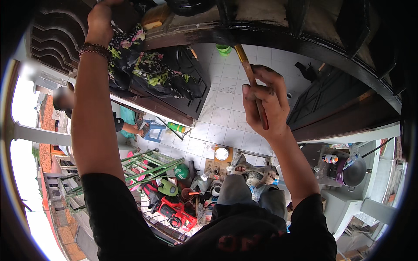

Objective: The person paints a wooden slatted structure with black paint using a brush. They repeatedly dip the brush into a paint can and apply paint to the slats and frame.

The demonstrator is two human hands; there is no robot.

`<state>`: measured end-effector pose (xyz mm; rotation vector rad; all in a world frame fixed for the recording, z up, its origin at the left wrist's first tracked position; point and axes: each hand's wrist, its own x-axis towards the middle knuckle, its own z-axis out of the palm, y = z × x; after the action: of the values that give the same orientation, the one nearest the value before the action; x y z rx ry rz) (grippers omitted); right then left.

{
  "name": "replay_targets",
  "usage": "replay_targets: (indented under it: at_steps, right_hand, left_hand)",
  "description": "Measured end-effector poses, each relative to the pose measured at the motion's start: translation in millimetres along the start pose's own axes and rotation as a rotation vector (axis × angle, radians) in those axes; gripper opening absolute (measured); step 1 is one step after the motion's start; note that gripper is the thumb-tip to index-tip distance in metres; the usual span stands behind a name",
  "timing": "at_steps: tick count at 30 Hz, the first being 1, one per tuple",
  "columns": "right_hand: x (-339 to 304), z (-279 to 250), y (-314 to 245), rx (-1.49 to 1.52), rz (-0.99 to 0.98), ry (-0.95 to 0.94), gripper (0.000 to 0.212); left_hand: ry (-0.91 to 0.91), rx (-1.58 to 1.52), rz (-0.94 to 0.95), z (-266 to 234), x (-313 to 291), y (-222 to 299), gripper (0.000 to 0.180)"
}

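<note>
My right hand [267, 100] is closed round the wooden handle of a paintbrush [248, 69], its metal ferrule pointing up and away. The dark bristles are at the underside of a dark brown wooden beam [278, 32]. Dark smudges mark my fingers. Raised at the upper left, my left hand [101, 21] reaches the dark woodwork next to a black floral cloth [150, 71]. Its fingers run to the picture's top edge, so their grip is hidden. A yellowish block [156, 18] sits beside the cloth on the woodwork.
Far below lies a white tiled floor [222, 104] between dark door panels [344, 102]. A green bucket [224, 50], a blue stool [154, 130], green metal frames [152, 167] and a red power tool [176, 213] are down there. At left, another person's hand [141, 129] is near the stool.
</note>
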<state>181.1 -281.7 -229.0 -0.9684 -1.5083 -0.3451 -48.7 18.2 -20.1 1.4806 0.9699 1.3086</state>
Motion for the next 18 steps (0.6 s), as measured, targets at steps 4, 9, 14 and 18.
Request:
replay_targets:
  at_steps: [4,9,14,18]
  right_hand:
    - [-4.7,-5.5,-7.8,0.02,-0.117,-0.184,0.021]
    - [5.3,-16.8,19.3,-0.177,-0.033,-0.111,0.03]
    - [-10.0,-17.8,-0.2,-0.08,-0.114,-0.248,0.028]
    - [20.5,-10.1,18.7,-0.118,-0.08,-0.247,0.031]
  left_hand:
    - [0.045,0.045,0.149,23.1,-24.7,3.6,0.017]
    - [0.031,-0.026,0.057,31.1,-17.6,-6.2,0.015]
    - [0.031,0.046,0.187,29.7,-11.2,-4.4,0.014]
    - [0.046,0.066,0.097,34.0,-20.1,-2.1,0.012]
